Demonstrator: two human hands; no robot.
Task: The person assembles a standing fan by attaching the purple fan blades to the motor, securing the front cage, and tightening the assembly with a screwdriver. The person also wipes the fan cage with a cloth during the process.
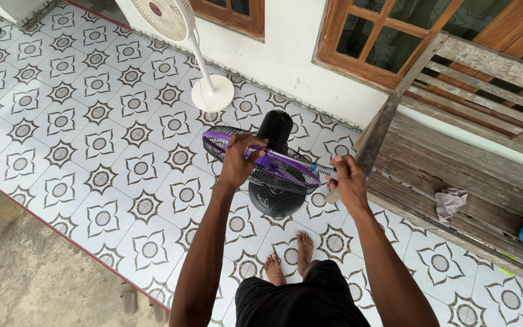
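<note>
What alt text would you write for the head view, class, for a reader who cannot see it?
A standing person's left hand grips the purple rim of a black wire-grille floor fan while the right hand holds a slim tool at its edge. A white pedestal fan stands behind, a weathered wooden bench alongside.

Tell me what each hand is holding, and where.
Left hand grips the fan guard's purple rim; right hand holds a screwdriver by its handle.

no packages, no labels, no signs, no screens in view
</note>
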